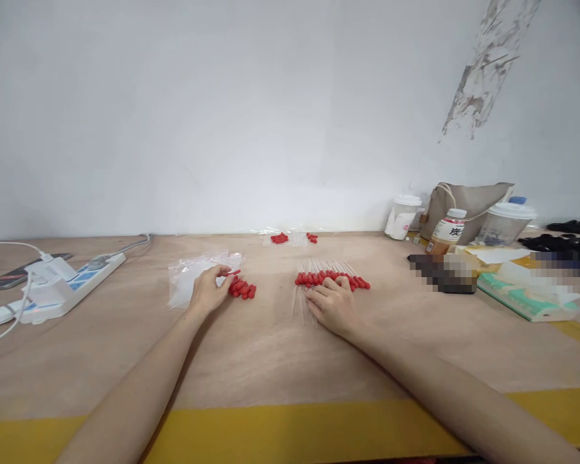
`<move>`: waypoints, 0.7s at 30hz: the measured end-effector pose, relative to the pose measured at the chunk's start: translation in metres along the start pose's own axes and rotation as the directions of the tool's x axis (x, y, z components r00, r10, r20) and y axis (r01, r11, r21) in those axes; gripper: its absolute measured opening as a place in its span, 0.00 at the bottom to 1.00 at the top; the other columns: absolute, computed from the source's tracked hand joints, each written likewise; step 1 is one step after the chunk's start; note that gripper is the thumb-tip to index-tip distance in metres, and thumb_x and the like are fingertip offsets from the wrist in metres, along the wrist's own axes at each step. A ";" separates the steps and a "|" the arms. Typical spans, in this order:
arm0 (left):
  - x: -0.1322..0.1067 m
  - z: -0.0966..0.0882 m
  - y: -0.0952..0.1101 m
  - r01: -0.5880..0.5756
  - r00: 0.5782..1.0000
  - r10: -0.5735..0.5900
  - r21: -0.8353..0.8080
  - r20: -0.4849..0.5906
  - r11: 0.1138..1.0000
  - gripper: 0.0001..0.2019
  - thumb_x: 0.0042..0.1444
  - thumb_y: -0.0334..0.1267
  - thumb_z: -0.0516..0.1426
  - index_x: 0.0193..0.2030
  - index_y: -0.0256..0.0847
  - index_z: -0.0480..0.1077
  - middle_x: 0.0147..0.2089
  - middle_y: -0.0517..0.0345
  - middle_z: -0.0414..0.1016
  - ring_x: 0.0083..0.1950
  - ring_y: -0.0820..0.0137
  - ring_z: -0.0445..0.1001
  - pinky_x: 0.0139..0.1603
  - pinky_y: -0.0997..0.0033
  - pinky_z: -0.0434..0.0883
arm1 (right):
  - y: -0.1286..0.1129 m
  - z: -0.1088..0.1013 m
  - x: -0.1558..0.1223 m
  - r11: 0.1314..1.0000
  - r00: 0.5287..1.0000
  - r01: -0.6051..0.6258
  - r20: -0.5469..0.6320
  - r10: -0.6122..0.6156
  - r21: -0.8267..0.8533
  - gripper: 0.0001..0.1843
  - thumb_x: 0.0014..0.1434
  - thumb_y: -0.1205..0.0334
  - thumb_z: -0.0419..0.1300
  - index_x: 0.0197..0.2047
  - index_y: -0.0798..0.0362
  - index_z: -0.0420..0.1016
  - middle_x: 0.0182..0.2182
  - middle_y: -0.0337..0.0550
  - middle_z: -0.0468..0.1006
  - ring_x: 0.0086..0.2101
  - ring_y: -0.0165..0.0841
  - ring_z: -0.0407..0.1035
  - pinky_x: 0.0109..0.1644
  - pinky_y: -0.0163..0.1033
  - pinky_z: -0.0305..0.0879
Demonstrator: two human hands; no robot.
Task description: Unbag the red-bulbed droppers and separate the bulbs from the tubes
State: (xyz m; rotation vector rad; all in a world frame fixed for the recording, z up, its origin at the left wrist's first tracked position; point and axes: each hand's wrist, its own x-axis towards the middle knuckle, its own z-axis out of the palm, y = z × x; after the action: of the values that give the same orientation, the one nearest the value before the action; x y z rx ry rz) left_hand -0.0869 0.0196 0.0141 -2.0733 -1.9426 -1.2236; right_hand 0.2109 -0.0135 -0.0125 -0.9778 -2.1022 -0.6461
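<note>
My left hand (pixel 210 289) rests on the table beside a small heap of red rubber bulbs (pixel 242 288), its fingertips pinched on one red bulb. A clear plastic bag (pixel 188 274) lies under and behind that hand. My right hand (pixel 332 303) lies palm down on a row of clear droppers with red bulbs (pixel 332 278), fingers curled over the thin clear stems. Which stem it grips, if any, is hidden. A second small clear bag with red bulbs (pixel 292 238) sits farther back by the wall.
A white power strip (pixel 70 283) with plugs, cables and a phone lies at the left. At the right stand cups (pixel 405 216), a drink bottle (pixel 445 231), a beige bag (pixel 468 205) and a tissue pack (pixel 526 298). A yellow strip (pixel 290 428) edges the table front.
</note>
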 end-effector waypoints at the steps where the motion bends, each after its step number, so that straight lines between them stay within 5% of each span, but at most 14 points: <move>1: 0.000 0.001 -0.001 0.006 1.000 -0.006 -0.006 0.021 1.000 0.12 0.49 0.42 0.52 0.38 0.42 0.68 0.37 0.58 0.74 0.37 0.67 0.71 0.34 0.70 0.65 | -0.002 0.001 0.000 1.000 1.000 -0.004 0.009 0.004 0.004 0.10 0.56 0.65 0.52 0.28 0.51 0.73 0.21 0.39 0.73 0.29 0.30 0.59 0.39 0.41 0.44; 6: 0.001 0.004 -0.009 0.025 0.997 -0.020 -0.062 0.079 0.998 0.12 0.50 0.45 0.52 0.35 0.41 0.70 0.37 0.56 0.73 0.39 0.66 0.70 0.37 0.69 0.66 | -0.013 0.001 0.000 0.985 0.988 -0.141 0.077 0.134 0.095 0.07 0.52 0.58 0.57 0.27 0.51 0.73 0.22 0.39 0.73 0.30 0.31 0.59 0.38 0.41 0.43; 12: -0.013 0.001 0.022 -0.256 0.955 0.252 -0.006 -0.155 0.967 0.10 0.53 0.41 0.50 0.36 0.40 0.70 0.39 0.53 0.69 0.45 0.65 0.67 0.48 0.64 0.63 | -0.019 -0.004 0.001 0.959 0.954 -0.257 0.189 0.233 0.117 0.13 0.47 0.49 0.60 0.27 0.50 0.72 0.24 0.38 0.73 0.31 0.32 0.60 0.36 0.39 0.43; 15: -0.036 0.007 0.055 -0.445 0.866 0.471 -0.172 0.168 0.879 0.13 0.54 0.42 0.51 0.46 0.42 0.66 0.47 0.52 0.67 0.45 0.68 0.68 0.46 0.67 0.66 | -0.020 -0.005 0.001 0.961 0.955 -0.251 0.192 0.227 0.114 0.14 0.46 0.48 0.60 0.27 0.50 0.72 0.24 0.38 0.73 0.31 0.32 0.61 0.37 0.39 0.43; 17: -0.050 0.014 0.072 -0.469 0.787 0.531 -0.254 0.314 0.846 0.25 0.49 0.46 0.56 0.54 0.43 0.59 0.54 0.49 0.61 0.49 0.65 0.66 0.47 0.65 0.67 | -0.021 -0.005 0.000 0.963 0.958 -0.242 0.188 0.217 0.120 0.15 0.47 0.47 0.60 0.28 0.50 0.72 0.24 0.38 0.73 0.31 0.32 0.61 0.37 0.39 0.43; 21: -0.062 0.031 0.086 -0.367 0.764 0.492 -0.346 0.417 0.863 0.33 0.46 0.49 0.58 0.58 0.41 0.54 0.54 0.47 0.62 0.45 0.65 0.69 0.43 0.65 0.70 | -0.018 -0.004 0.000 0.956 0.958 -0.261 0.158 0.240 0.131 0.10 0.50 0.53 0.58 0.30 0.51 0.72 0.26 0.40 0.73 0.32 0.32 0.61 0.37 0.40 0.44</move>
State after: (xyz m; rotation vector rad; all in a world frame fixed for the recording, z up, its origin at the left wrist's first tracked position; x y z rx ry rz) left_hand 0.0087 -0.0332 -0.0023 -2.9891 -1.3280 -0.9232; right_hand 0.1987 -0.0268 -0.0127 -1.2084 -2.0655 -0.2929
